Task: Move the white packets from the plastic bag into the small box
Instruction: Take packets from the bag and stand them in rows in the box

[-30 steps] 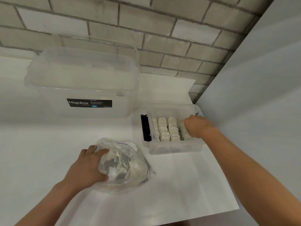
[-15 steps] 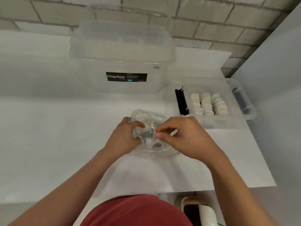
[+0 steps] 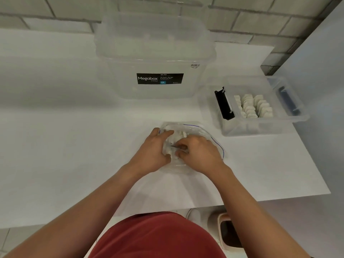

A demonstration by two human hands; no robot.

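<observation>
Left hand [image 3: 154,148]: fingers curled over the left edge of the plastic bag [image 3: 206,134], gripping it steady.
White packets [image 3: 174,140]: loose heap inside the bag.
Right hand [image 3: 200,152]: fingers curled into the bag mouth; cannot tell whether they pinch a packet.
Small box [image 3: 283,125]: right of and behind the bag, apart, open, more packets upright in rows inside.
Judgement: packets light, soft, crushable; bag film slippery. Pinch one packet by its edge.

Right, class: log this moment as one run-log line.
step: pick | left hand: holds plastic bag | right hand: inside bag among white packets, grip unclear | small box: open, part filled
</observation>
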